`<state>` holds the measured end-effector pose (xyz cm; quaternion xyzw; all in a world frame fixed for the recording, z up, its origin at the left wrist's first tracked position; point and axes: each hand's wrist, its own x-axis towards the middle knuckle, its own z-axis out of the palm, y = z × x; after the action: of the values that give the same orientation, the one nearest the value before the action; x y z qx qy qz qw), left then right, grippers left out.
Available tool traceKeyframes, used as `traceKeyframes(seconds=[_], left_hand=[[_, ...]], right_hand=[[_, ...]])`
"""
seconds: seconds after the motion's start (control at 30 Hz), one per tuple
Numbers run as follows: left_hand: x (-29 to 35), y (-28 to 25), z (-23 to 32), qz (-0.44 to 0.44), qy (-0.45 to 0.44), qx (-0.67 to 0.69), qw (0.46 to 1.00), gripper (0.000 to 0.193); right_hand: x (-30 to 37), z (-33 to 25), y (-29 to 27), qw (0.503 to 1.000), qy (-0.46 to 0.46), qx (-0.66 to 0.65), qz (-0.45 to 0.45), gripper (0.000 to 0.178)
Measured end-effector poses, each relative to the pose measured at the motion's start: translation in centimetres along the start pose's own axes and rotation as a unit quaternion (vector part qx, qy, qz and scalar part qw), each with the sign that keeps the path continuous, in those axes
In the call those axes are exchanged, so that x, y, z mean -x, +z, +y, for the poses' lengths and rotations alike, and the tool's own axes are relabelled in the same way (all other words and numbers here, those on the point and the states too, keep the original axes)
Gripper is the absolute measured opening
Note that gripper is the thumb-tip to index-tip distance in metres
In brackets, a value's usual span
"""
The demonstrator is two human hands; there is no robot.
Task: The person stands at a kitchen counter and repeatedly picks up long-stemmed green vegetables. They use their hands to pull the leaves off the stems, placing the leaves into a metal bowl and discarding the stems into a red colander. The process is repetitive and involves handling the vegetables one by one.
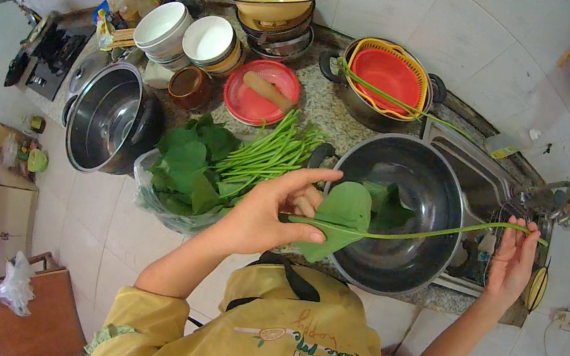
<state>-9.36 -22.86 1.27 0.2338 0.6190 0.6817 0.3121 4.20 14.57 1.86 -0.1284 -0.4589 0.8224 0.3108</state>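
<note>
Here the left hand (265,213) pinches a broad green leaf (339,214) at its base while the right hand (513,260) grips the far end of its long stalk (435,233), stretched over a steel bowl (440,205) on the surface (327,113).

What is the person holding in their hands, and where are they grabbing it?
A long-stemmed green leaf. The left hand pinches it where the leaf blade meets the stem, and the right hand holds the far end of the stem, stretched over the big metal bowl.
</note>
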Motion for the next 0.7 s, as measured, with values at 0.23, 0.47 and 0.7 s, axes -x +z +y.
traceKeyframes(seconds=[0.23, 0.47, 0.7], left_hand=[[-0.2, 0.3, 0.3, 0.018, 0.04, -0.02, 0.999, 0.044], [0.1, 0.5, 0.4, 0.003, 0.066, 0.003, 0.998, 0.039], [-0.3, 1.6, -1.6, 0.008, 0.044, -0.017, 0.999, 0.029]], right_hand=[[0.4, -1.2, -1.7, 1.0, -0.029, -0.013, -0.002, 0.025], [0.9, -0.3, 0.5, 0.988, 0.027, -0.146, -0.047, 0.045], [4.2, 5.2, 10.5, 0.948, 0.18, -0.16, -0.21, 0.07]])
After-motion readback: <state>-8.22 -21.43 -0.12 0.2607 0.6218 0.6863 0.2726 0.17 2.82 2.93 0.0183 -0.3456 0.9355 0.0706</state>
